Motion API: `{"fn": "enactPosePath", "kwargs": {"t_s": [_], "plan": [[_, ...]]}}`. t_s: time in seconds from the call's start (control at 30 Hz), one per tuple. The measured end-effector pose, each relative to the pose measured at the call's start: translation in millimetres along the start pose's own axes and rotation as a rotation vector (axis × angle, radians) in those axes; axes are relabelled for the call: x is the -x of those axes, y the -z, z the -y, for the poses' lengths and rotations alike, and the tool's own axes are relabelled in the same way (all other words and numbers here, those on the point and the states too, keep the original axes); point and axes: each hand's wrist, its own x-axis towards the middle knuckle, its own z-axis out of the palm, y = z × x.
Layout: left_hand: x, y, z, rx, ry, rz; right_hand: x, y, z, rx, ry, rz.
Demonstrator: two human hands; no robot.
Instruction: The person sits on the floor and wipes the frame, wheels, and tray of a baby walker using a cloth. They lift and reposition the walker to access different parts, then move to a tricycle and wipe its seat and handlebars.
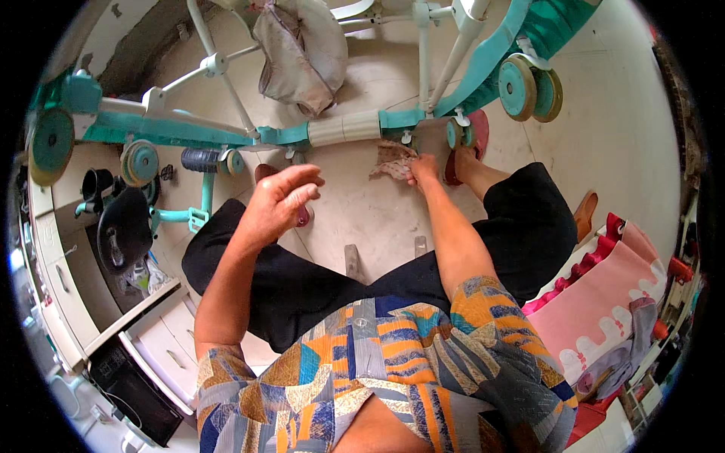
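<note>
In front of me stands a tubular frame on wheels, probably a baby walker, with white metal legs and a teal base rail (201, 135). Several teal caster wheels (512, 88) are fixed along that rail. A stained fabric seat (300, 59) hangs inside the frame. My right hand (425, 170) grips a crumpled, patterned cloth (392, 161) just below the rail, near a small caster. My left hand (278, 198) is raised above my left knee, thumb apart from its bent fingers, with nothing in it.
At the left is a small teal bicycle with a black saddle (124, 229), beside white drawers (65, 283). A pink cover (600, 277) with grey clothing (617, 362) lies to my right. One brown sandal (586, 214) is on the tiled floor (362, 209). A dark appliance (133, 390) stands at the lower left.
</note>
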Motion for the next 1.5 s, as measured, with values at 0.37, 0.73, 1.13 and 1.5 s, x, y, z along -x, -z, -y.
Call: {"fn": "enactPosePath", "kwargs": {"t_s": [0.37, 0.73, 1.13, 1.5], "plan": [[-10, -5, -19, -0.127, 0.040, 0.070, -36, -25, 12, 0.093, 0.353, -0.291], [-11, -3, -7, -0.067, 0.026, 0.046, 24, 1, -22, 0.741, 0.251, 0.001], [-28, -13, -13, -0.520, -0.224, -0.141, 129, -13, 80, 0.744, 0.849, 0.152], [-53, -37, -5, -0.509, -0.132, -0.067, 194, 80, 151, 0.453, 1.249, 0.301]]}}
